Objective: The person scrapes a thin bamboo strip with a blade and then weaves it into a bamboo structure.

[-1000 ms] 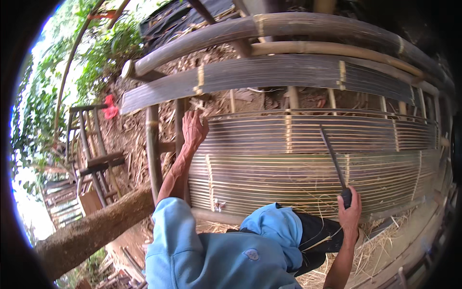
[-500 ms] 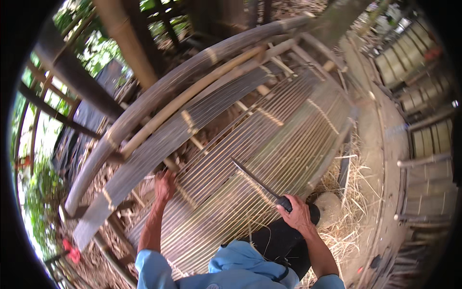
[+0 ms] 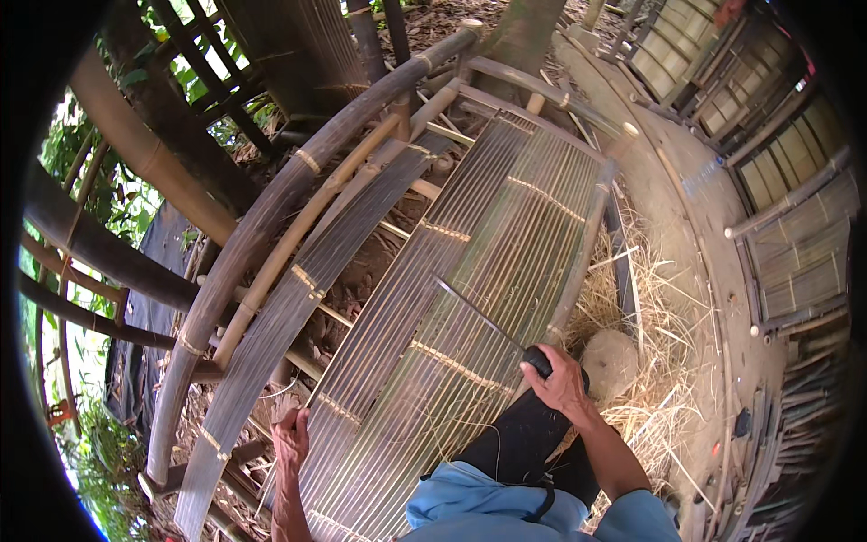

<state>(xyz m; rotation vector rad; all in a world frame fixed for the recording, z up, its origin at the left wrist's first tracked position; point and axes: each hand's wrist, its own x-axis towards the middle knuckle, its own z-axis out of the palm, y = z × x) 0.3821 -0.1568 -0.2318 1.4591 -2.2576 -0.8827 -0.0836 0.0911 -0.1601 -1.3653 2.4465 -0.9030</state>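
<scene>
In the head view, the right hand (image 3: 555, 379) is clamped around the black handle of a knife (image 3: 483, 315), whose slim blade slants up and to the left above a slatted bamboo seat (image 3: 542, 239). Whether the edge touches the slats cannot be told. The slatted bamboo seat stretches from the lower left to the upper middle, crossed by pale bindings (image 3: 461, 366). The left hand (image 3: 290, 434) is at its left edge, fingers curled; whether they grip a slat or merely rest there is unclear.

Beyond that edge lie a gap and a dark flat slat panel (image 3: 262, 361), with a thick bamboo rail (image 3: 251, 248) outside it. To the right of the seat, a round stump (image 3: 611, 361) stands among loose straw-like shavings (image 3: 673, 379).

The step in hand looks like blade work along the slats, with the 2 hands well apart: 1 on the tool, 1 at the edge. A further stroke would call for a firm hold on the handle, a shallow blade angle to spare the bindings, and left fingers clear of the cutting line.
</scene>
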